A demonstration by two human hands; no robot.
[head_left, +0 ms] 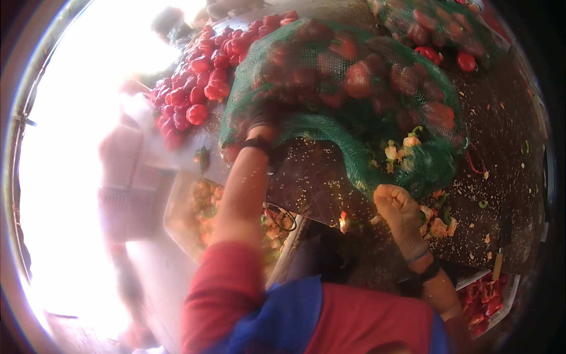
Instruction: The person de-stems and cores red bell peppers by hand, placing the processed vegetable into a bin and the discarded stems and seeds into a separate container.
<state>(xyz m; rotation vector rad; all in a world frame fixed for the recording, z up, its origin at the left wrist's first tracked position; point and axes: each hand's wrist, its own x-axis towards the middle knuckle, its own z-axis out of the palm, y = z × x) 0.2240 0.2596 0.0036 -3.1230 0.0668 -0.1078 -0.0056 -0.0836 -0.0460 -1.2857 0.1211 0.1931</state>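
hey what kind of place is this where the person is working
Probably a produce-processing or market prep area. A big green mesh sack full of red peppers lies on a dark worktable, gripped by the left hand and right hand. Loose red peppers are heaped beyond, with pepper trimmings scattered around.

Blown-out glare left — soft, fisheye-bent edges.
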